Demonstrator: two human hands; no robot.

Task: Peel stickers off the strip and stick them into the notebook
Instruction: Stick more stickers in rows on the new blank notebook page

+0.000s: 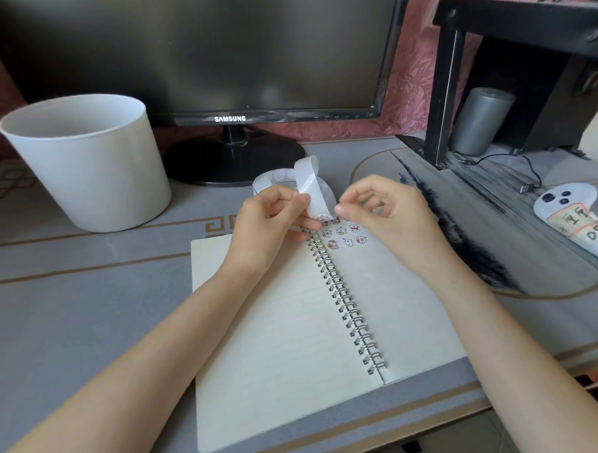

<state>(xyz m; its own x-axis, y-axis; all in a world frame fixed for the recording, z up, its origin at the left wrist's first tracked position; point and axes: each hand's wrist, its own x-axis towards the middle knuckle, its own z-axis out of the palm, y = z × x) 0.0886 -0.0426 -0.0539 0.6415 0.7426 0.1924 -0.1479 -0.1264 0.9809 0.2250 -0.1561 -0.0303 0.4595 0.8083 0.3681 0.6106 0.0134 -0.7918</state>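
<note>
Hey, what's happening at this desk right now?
A person is decorating an open spiral notebook with small cartoon stickers. The left hand holds a curling white sticker strip above the top of the notebook, while the right hand reaches to the strip's lower end, where a sticker sits. Several stickers are already stuck at the top of the right page. A white bucket and a Samsung monitor stand behind.

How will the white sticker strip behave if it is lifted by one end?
The sticker strip is probably floppy: it curls into loops above the left hand. It looks thin and light, so it would likely dangle and twist. Its glossy backing may be slippery.
</note>
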